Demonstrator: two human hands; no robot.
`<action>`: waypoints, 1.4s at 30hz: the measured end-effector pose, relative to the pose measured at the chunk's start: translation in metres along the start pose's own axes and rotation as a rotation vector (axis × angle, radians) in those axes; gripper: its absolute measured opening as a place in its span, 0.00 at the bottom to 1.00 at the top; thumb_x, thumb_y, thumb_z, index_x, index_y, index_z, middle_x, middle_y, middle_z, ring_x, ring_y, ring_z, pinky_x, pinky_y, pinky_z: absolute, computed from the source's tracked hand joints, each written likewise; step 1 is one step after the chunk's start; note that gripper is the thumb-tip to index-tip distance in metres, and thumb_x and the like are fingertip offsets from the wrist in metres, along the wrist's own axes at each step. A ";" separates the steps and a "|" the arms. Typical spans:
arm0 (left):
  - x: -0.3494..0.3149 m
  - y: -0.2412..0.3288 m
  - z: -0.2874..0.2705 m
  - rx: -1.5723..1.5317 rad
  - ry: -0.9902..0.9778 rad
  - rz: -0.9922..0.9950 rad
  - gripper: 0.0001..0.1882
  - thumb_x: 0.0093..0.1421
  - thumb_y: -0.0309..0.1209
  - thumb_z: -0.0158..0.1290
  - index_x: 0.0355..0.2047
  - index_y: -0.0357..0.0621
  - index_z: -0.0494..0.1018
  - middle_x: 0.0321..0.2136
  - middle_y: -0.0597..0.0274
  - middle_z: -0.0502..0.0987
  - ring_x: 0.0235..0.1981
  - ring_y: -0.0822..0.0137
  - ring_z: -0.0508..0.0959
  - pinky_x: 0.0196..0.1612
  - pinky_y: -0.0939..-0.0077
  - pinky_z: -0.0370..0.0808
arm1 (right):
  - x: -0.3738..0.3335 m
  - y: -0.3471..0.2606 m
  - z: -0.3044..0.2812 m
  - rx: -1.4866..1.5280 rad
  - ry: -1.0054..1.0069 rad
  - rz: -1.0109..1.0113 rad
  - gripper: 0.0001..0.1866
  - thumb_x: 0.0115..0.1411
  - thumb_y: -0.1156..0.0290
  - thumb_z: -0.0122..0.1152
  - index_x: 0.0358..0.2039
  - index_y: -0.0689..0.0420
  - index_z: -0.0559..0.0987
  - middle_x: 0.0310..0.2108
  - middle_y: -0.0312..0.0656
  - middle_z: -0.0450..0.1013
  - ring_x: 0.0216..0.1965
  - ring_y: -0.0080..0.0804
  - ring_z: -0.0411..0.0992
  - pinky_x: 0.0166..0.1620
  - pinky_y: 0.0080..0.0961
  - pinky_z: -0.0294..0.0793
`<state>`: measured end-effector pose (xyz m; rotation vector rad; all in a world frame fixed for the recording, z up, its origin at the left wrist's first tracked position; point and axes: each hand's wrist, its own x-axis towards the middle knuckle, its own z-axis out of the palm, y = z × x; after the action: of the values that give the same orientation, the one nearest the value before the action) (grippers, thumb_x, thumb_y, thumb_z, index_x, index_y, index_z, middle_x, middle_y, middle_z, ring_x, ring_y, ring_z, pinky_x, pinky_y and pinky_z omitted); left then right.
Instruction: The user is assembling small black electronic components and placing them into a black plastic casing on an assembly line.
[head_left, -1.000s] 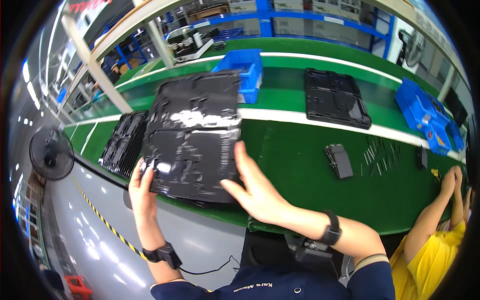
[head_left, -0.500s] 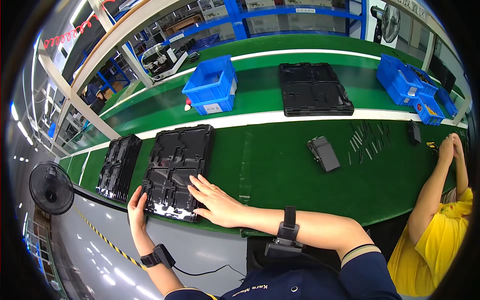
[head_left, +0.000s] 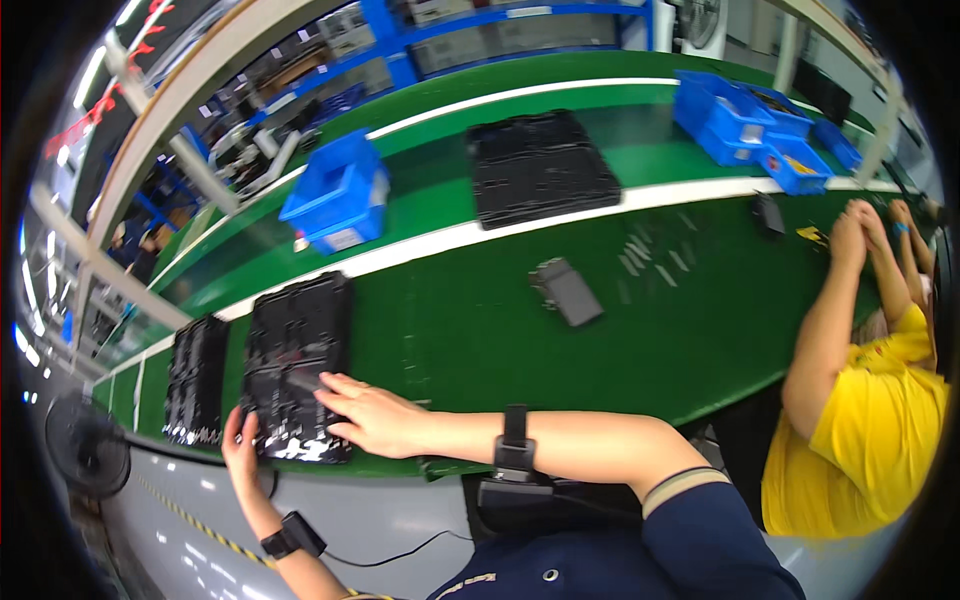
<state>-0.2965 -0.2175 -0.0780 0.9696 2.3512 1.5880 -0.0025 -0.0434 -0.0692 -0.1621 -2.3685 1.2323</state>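
Observation:
A stack of black moulded plastic trays (head_left: 298, 350) lies on the green worktop in front of me, its near edge shining with reflected light. At its lower left corner is my left hand (head_left: 241, 455), fingers stretched and a little apart along the tray's side. Across the tray's right part lies my right hand (head_left: 375, 415), flat with the fingers spread. Neither hand is closed round anything. Just to the left stands another stack of black trays (head_left: 196, 380), blurred by motion.
A dark grey box-shaped part (head_left: 572, 293) and scattered thin strips (head_left: 655, 258) lie to the right. Further back are a black tray stack (head_left: 540, 168), a blue bin (head_left: 340, 190) and more blue bins (head_left: 725, 115). A co-worker in yellow (head_left: 855, 430) sits at right.
The view has swung, so the worktop and its things sit further left in the picture. Both hands keep about the same places on the tray stack. A second co-worker's hand shows at right.

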 end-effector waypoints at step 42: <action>-0.103 0.258 0.338 -0.145 -0.910 0.285 0.22 0.44 0.27 0.63 0.40 0.40 0.69 0.21 0.67 0.72 0.23 0.77 0.71 0.31 0.83 0.68 | -0.142 0.017 -0.257 -0.135 0.448 0.562 0.13 0.46 0.71 0.66 0.32 0.64 0.79 0.22 0.36 0.73 0.23 0.18 0.68 0.28 0.14 0.67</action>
<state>0.0476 0.0470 -0.0221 1.5986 1.4998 1.0110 0.2372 0.1142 -0.0062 -1.0878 -2.0600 1.1066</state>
